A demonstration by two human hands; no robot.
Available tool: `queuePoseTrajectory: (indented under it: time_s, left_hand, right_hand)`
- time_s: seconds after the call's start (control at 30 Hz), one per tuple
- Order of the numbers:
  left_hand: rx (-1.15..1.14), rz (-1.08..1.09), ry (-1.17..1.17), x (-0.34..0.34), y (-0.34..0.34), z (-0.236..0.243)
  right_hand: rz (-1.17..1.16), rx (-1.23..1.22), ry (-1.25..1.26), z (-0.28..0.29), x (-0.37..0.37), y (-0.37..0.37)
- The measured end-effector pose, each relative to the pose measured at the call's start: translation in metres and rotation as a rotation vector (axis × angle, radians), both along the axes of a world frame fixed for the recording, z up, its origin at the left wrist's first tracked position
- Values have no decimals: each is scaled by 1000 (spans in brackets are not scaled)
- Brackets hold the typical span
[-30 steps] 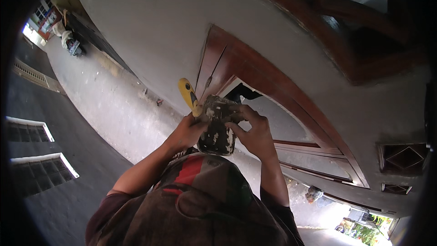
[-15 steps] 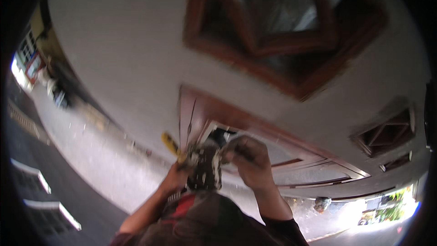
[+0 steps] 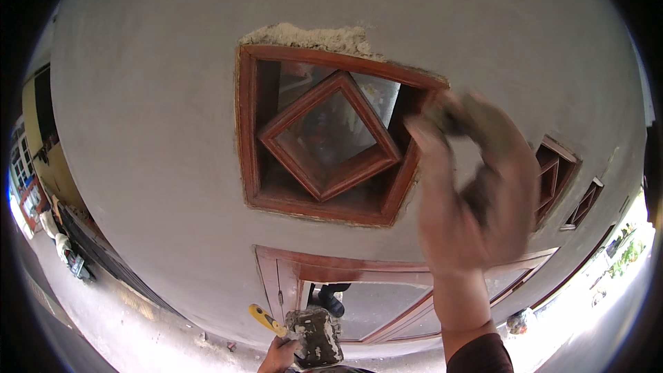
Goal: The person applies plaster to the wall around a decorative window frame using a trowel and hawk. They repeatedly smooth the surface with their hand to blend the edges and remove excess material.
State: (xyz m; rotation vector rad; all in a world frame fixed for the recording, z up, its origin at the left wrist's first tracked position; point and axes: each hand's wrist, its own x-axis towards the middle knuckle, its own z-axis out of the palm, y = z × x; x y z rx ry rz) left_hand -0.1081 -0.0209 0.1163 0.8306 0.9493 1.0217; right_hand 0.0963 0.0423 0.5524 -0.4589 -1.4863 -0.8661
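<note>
The grey rendered wall [image 3: 159, 138] fills the view, and set high in it is the square reddish-brown wooden vent frame [image 3: 324, 135] with 1 diamond-shaped inner frame. A rough ridge of pale, unsmoothed mortar [image 3: 311, 36] sits along the frame's top edge. Below is the top of a brown wooden door frame [image 3: 387, 276], and 2 smaller vent frames [image 3: 563, 183] lie far right.

The right hand [image 3: 469, 193] is raised near the big frame's right side and badly blurred; it appears cupped around a dark clump of wet mortar [image 3: 452, 114], though I cannot tell how tightly the grip closes. Such a clump would be heavy for its size, soft, sticky and crumbly, best carried in a cupped palm and pressed, not pinched.

Low and near, the left hand [image 3: 280, 356] has its grip closed on a mortar-caked grey board or pan [image 3: 316, 335] together with a yellow-handled tool [image 3: 266, 319]. That load looks stiff, gritty and weighty, so it is best supported from beneath.

The frame's projecting wooden edges stand between the raised hand and the wall, and fresh mortar could smear them.
</note>
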Motion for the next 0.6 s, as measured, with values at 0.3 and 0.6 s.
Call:
queuePoseTrajectory:
  time_s: [0.3, 0.6]
  left_hand:
    - [-69, 26, 10, 6, 7, -22]
    - [-25, 4, 77, 4, 14, -29]
  right_hand:
    - [-210, 362, -313, 61, -16, 90]
    - [-245, 231, -415, 70, -2, 101]
